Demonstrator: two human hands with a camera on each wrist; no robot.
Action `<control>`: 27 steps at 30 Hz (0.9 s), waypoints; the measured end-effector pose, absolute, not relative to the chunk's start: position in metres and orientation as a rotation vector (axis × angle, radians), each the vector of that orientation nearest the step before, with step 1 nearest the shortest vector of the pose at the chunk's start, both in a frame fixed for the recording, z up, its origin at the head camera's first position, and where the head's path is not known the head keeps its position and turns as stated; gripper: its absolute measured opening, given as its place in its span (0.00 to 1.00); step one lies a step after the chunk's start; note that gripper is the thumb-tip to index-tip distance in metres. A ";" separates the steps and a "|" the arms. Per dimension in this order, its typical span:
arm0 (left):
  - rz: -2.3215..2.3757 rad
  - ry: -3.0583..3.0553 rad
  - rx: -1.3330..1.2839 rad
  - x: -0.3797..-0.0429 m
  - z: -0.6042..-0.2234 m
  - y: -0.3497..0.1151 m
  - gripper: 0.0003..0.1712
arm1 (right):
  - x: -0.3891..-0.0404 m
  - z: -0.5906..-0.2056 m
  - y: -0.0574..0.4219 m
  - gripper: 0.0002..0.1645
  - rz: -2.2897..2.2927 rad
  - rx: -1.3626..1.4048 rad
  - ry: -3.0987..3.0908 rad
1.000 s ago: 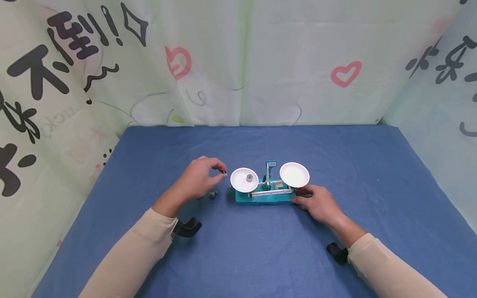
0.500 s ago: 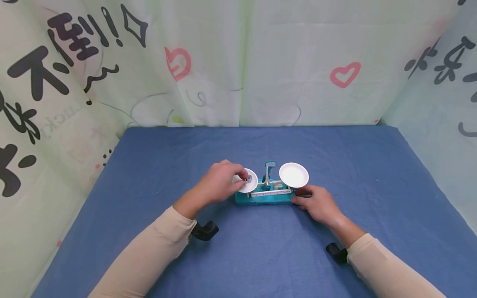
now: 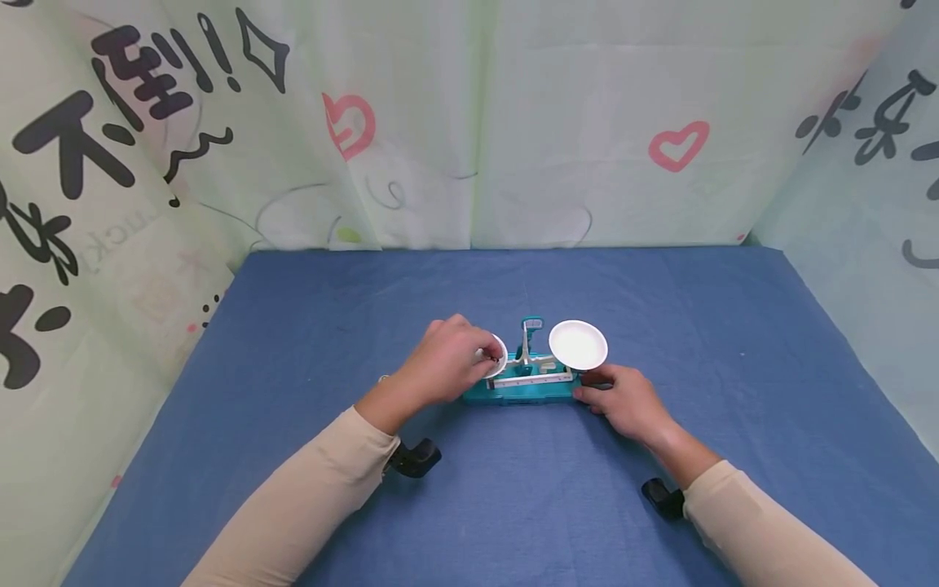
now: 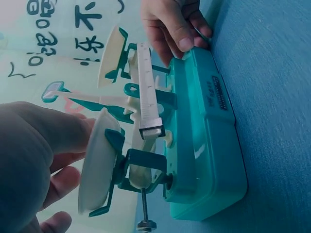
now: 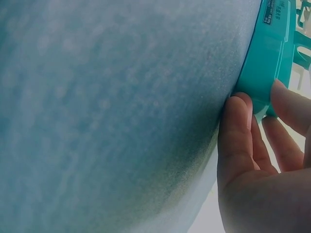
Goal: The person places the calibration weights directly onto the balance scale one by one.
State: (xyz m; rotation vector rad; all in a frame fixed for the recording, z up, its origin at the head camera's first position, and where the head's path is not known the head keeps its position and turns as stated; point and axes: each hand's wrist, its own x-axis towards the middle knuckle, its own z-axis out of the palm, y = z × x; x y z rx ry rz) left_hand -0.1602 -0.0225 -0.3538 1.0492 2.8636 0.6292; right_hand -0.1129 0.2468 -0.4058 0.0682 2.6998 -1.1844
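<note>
A small balance scale [image 3: 521,395] with a teal base and two white pans stands on the blue cloth. My left hand [image 3: 446,363] is over its left pan [image 4: 97,167], thumb and fingers pinching a small metal weight [image 3: 487,356] that is mostly hidden by the fingers. In the left wrist view the fingers reach behind the pan's rim, so the pan's contents are out of sight. At the base's right end, my right hand [image 3: 623,398] grips the corner between thumb and fingers, also visible in the right wrist view. The right pan [image 3: 579,346] holds nothing.
A small shiny piece [image 3: 384,377] shows just behind the left wrist. Blue cloth [image 3: 513,505] covers the table, and printed curtains [image 3: 557,122] stand along its back and sides. Black wrist cameras [image 3: 416,458] hang below both forearms.
My left hand has moved right, from beside the scale to over its left pan, carrying the small metal weight. The right hand has kept its place at the base.
</note>
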 end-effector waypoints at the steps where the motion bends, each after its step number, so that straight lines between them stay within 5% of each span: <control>1: 0.619 2.868 1.037 -0.160 -0.354 -0.022 0.06 | -0.113 -0.406 0.247 0.24 -1.182 0.067 2.701; 27: 0.646 2.974 1.078 -0.161 -0.360 -0.016 0.10 | -0.111 -0.402 0.247 0.25 -1.193 0.076 2.697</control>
